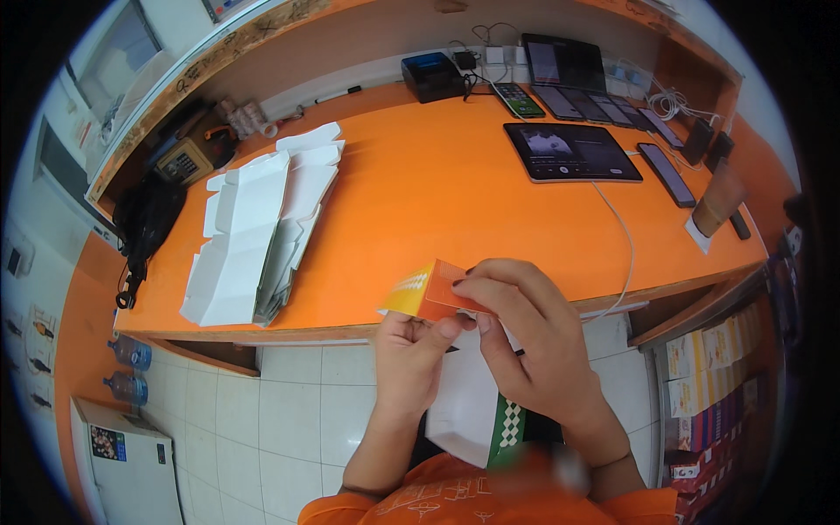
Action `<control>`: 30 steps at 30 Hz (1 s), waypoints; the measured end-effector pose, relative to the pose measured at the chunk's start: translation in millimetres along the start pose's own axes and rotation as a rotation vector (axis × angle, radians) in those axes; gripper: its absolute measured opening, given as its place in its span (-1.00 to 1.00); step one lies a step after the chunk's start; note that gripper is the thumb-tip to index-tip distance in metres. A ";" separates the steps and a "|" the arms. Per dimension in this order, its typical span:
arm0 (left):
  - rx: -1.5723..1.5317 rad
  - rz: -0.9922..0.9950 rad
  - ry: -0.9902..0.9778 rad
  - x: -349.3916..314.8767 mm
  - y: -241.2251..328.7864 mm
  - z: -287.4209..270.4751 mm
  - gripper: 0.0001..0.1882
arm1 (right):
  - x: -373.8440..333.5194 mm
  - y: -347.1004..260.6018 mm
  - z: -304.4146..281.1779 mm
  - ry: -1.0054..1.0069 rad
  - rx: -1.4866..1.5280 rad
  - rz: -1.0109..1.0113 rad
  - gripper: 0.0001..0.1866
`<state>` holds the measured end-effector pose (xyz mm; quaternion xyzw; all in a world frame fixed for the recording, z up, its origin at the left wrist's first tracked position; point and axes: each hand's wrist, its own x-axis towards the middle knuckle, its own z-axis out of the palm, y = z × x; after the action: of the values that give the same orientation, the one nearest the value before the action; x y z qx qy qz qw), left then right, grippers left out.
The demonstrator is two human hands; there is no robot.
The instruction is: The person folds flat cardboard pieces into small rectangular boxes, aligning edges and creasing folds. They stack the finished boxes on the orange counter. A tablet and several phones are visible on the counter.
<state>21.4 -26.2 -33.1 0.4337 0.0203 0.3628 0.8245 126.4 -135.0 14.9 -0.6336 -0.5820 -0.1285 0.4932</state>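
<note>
- L hand (408,360): fingers curled, thumb pinching lower edge of orange/yellow carton (432,293).
- R hand (540,346): part-open, fingers bent, gripping carton's orange end.
- Carton: btwn both hands, nr worktop's (411,201) front edge; flat white cartons (241,232) to L.

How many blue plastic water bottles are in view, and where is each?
2. The upper blue plastic bottle is near the left end of the orange desk; the lower blue plastic bottle is just below the first in the picture. More may be hidden.
</note>
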 end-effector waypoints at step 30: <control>0.163 0.130 0.203 -17.8 -19.2 19.0 -0.59 | -0.7 10.4 3.1 0.036 0.138 0.025 -0.77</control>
<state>26.1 -57.4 -40.3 0.4607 0.1047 0.4545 0.7551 133.9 -131.4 7.9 -0.6030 -0.5726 -0.0931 0.5476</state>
